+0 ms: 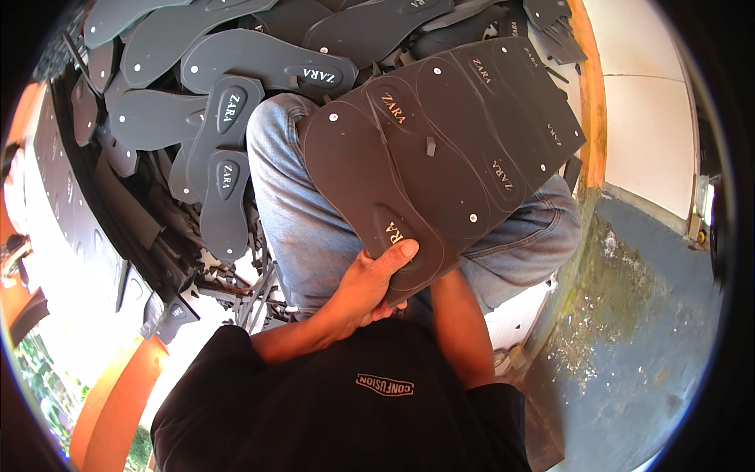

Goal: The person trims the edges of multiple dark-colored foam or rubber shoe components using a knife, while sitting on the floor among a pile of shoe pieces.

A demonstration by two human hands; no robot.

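Observation:
A dark grey foam sheet of die-cut sandal soles (464,118) lies slanted across my knees, with sole outlines, pale printed marks and small white dots on it. Its leftmost sandal sole (346,169) has a free curved outer edge, and a narrow gap shows along part of the line beside its neighbour. My left hand (370,279) is closed on the near end of that sole, thumb on top and fingers curled beneath. From the lower right my right forearm (462,330) reaches under the sheet, which hides my right hand. A small dark scrap (431,146) rests on the sheet.
Loose sandal soles (267,63) are piled beyond my knees and to the left. Dark foam offcuts (157,244) lie below them at left. An orange-edged ledge (594,94) borders the right, beside a stained blue-grey floor (629,315).

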